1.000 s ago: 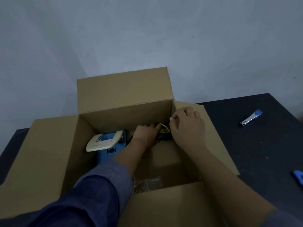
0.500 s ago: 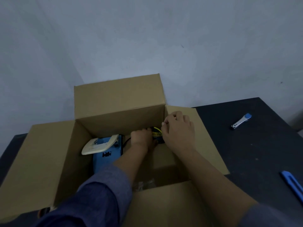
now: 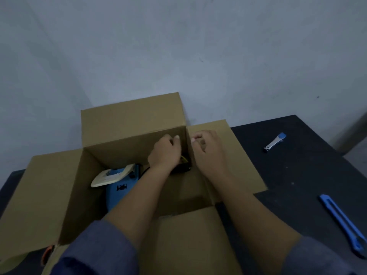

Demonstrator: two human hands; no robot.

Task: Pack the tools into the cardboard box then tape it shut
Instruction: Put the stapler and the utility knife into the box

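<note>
Head view: both hands up higher than half second ago. Left hand [image 3: 165, 153] and right hand [image 3: 208, 150] curled loose, fingers hold nothing I can see. Black-yellow tool [image 3: 183, 165] sits low in box [image 3: 131, 124], just under fingers. Looks dropped off. Knife [image 3: 343, 221], clipper [image 3: 275, 141] wait on worktop [image 3: 297, 175], far right of fingers.
</note>
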